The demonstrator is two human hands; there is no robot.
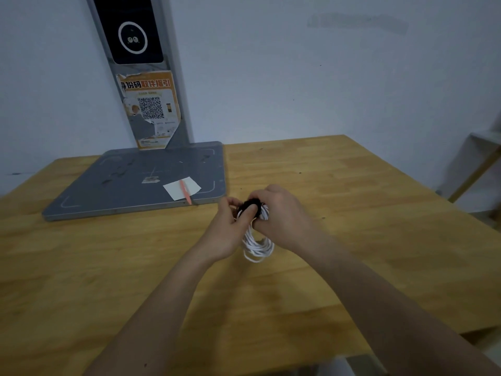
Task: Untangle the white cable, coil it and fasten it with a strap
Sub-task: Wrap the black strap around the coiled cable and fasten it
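The white cable (257, 246) is gathered into a coil of several loops, held just above the wooden table (352, 240). A black strap (248, 205) wraps around the coil's upper end. My left hand (229, 232) holds the coil from the left, its thumb pressing on the strap. My right hand (282, 213) grips the coil's top from the right, fingers curled over the strap. The lower loops hang free between my wrists. The cable's ends are hidden.
A grey flat base plate (122, 185) with an upright column (146, 77) stands at the back left of the table. On the plate lie a white paper slip (173, 189) and a pink pen (185, 192). A shelf (477, 169) stands off the table's right edge.
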